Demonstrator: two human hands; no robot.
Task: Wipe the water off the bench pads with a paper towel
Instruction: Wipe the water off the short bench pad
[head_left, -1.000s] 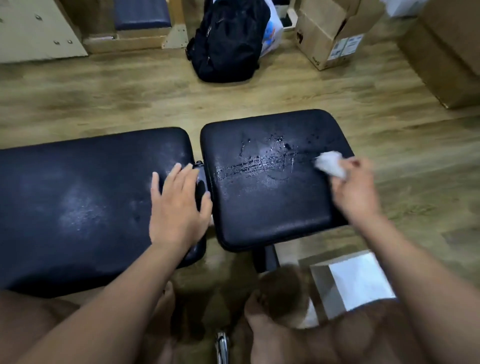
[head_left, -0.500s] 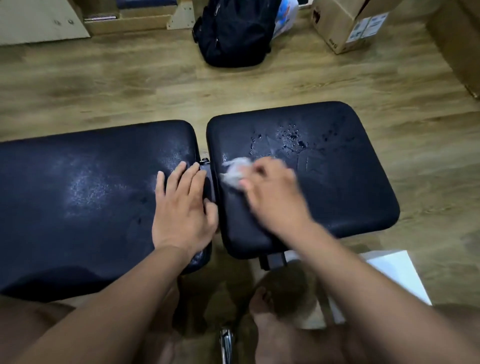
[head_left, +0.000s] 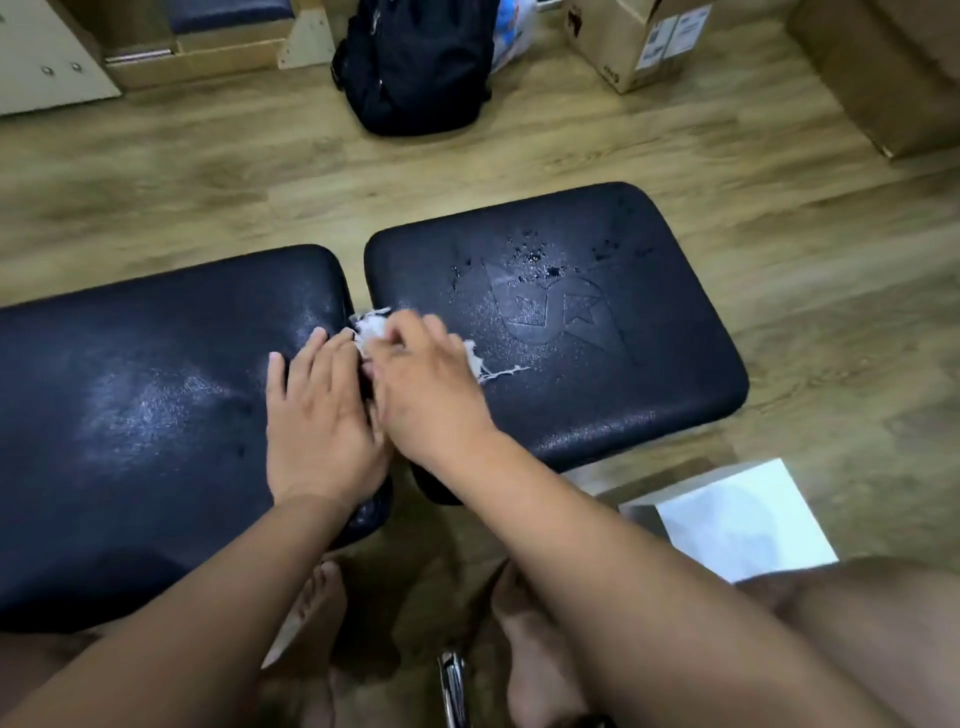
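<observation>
Wipe stroke has swept across to the inner edge of the right pad; upper droplets not yet reached.

Crumpled, shredding white paper towel (head_left: 375, 328) now sits mid-frame at the gap between pads, pinched in right hand (head_left: 423, 387) grip; a second ago it was at the pad's right edge. Streak band on the small black vinyl bench pad (head_left: 649, 332) is gone; water droplets (head_left: 535, 260) remain above centre. Left hand (head_left: 317, 415) stays flat, fingers straight, on the long black vinyl bench pad (head_left: 130, 415). Towel is tearing; likely needs replacing.
</observation>
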